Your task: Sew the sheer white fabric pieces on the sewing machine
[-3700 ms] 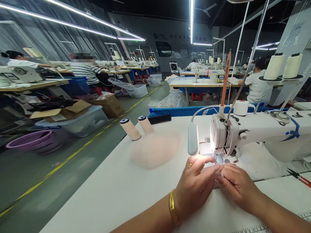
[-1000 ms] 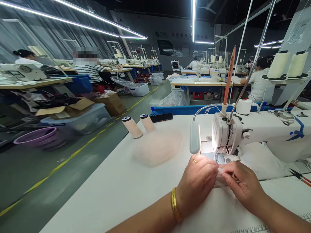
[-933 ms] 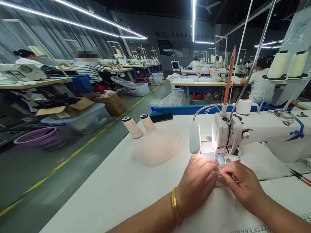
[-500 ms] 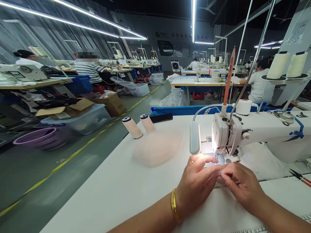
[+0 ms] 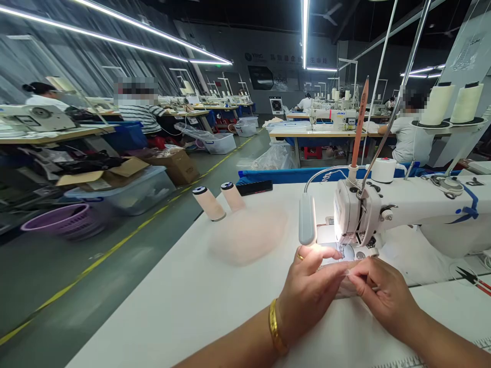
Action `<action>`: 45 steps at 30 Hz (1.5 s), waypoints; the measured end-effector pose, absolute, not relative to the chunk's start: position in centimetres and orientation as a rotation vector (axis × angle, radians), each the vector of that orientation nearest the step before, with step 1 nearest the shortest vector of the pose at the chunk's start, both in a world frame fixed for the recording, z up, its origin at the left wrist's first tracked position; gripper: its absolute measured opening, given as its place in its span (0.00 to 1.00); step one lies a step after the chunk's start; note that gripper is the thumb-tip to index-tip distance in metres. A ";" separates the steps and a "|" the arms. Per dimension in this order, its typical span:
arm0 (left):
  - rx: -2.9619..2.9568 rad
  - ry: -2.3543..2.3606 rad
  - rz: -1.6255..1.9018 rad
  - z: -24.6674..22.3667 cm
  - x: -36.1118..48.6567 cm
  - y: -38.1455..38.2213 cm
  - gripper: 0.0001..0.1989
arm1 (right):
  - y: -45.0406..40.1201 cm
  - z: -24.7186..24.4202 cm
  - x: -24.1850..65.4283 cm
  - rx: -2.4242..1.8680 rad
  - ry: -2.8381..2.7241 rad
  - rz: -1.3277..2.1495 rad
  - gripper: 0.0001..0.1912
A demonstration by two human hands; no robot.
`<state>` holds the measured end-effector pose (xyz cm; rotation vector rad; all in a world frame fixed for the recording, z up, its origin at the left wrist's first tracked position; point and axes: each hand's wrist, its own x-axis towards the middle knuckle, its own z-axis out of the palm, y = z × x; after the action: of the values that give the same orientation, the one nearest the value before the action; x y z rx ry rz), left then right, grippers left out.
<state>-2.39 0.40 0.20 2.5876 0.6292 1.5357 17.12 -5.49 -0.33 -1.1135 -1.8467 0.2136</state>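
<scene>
My left hand (image 5: 312, 289), with a gold bracelet and a ring, pinches a thin, sheer pale fabric (image 5: 347, 289) just in front of the needle area of a white sewing machine (image 5: 349, 212). Its index finger reaches toward the presser foot. Touching the left fingertips, my right hand (image 5: 385, 291) is closed on the same fabric from the right side. A lit lamp (image 5: 307, 220) hangs left of the machine head. Pale sheer material (image 5: 249, 235) lies on the white table (image 5: 184, 306) to the left.
Two peach thread cones (image 5: 209, 203) and a dark flat object (image 5: 255, 187) are at the table's far edge. Red-handled scissors (image 5: 475, 280) lie at the right. A ruler (image 5: 406, 362) shows at the bottom edge. People sit at machines beyond.
</scene>
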 end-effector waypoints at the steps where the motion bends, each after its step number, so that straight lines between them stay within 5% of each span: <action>1: 2.590 0.632 1.538 0.2 -2.4 0.4 0.12 | -5.5 -0.3 17.1 -1.112 -1.846 0.207 0.08; 45: 2.618 0.725 1.368 0.4 -2.2 0.3 0.09 | -5.3 -0.9 17.2 -0.965 -2.010 0.006 0.08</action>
<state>-2.20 0.27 0.43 2.6178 0.7252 1.3680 17.25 -5.32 -0.88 -0.9646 -2.0104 0.0055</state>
